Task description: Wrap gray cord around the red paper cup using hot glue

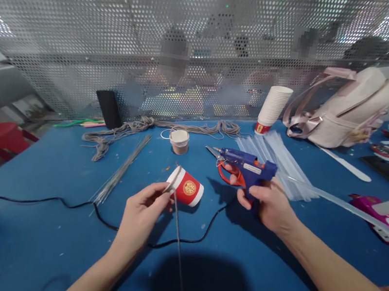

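Observation:
My left hand [143,209] pinches a thin grey wire [176,241] that runs down toward the table's near edge, and holds it against a red paper cup [186,187] lying on its side. My right hand [269,205] grips a blue glue gun [248,167], nozzle pointing left above the table, a clear glue stick [347,205] trailing out of its back to the right. Its black cord [95,211] snakes left across the blue table [242,261].
Red-handled scissors [226,171] lie under the gun. Clear glue sticks [281,159], a stack of paper cups [273,109], a small cup [179,141], grey cord [134,128], a wire bundle [122,171], a black phone [109,109] and a pink backpack [347,110] stand behind. Perforated screen at the back; people sit beyond it.

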A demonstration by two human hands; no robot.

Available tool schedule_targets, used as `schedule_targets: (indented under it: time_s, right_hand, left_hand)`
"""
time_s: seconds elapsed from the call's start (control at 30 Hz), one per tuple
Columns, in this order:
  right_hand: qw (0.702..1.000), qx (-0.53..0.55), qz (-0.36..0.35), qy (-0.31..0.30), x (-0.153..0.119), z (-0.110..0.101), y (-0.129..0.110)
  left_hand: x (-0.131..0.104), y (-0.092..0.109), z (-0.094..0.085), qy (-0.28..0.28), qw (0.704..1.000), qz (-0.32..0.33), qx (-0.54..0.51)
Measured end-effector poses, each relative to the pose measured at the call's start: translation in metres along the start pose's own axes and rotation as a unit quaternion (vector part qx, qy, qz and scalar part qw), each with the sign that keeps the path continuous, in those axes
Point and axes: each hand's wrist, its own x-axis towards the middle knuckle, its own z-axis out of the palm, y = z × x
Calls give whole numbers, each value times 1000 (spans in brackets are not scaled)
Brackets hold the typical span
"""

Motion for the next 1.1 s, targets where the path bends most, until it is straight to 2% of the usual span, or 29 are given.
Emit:
schedule_targets:
  time_s: [0.13,0.2,0.4,0.7,0.93,1.1]
  right_hand:
    - [990,-120,68,22,-14,14,-5]
    - [983,-175,58,25,-21,21,-5]
    - [956,-291,-5,-36,-34,33,7]
    - [929,-351,-103,-56,-34,33,11]
    - [919,-378,-96,-59,-34,34,15]
    - [911,-385,-132,-65,-35,33,17]
  left_hand:
    - [0,0,1,13,999,11,47]
    - [0,-2,1,17,998,21,61]
    - [0,-5,3,23,997,47,65]
    - [-3,-2,7,8,992,85,88]
    - [-3,-4,6,9,990,99,97]
    - [-2,-4,7,6,991,100,90]
